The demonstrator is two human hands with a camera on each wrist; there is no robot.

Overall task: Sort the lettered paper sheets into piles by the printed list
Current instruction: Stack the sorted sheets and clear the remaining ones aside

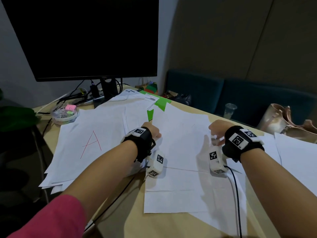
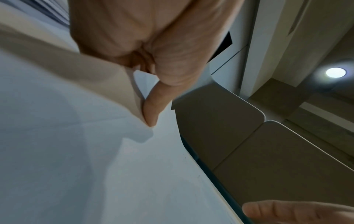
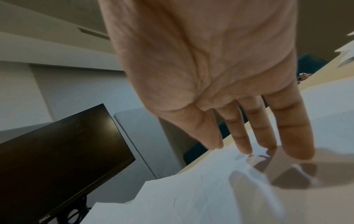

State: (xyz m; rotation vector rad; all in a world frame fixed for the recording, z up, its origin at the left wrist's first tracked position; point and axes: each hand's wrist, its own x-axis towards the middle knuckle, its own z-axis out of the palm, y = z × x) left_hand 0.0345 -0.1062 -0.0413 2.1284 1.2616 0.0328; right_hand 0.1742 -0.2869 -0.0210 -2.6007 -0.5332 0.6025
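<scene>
Sheets are partly sorted, I judge: one pile left of my left hand (image 1: 151, 132) shows a red A (image 1: 91, 144). My left fingers (image 2: 151, 112) pinch the middle sheet's (image 1: 181, 146) edge; my right hand (image 1: 216, 133) rests straight fingers on it. More loose sheets (image 1: 295, 152) wait right of it on the surface (image 1: 120, 208).

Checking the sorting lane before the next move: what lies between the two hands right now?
In the head view, only the blank white sheet spans the stretch between the left hand and the right hand; nothing else rests on it there.
</scene>
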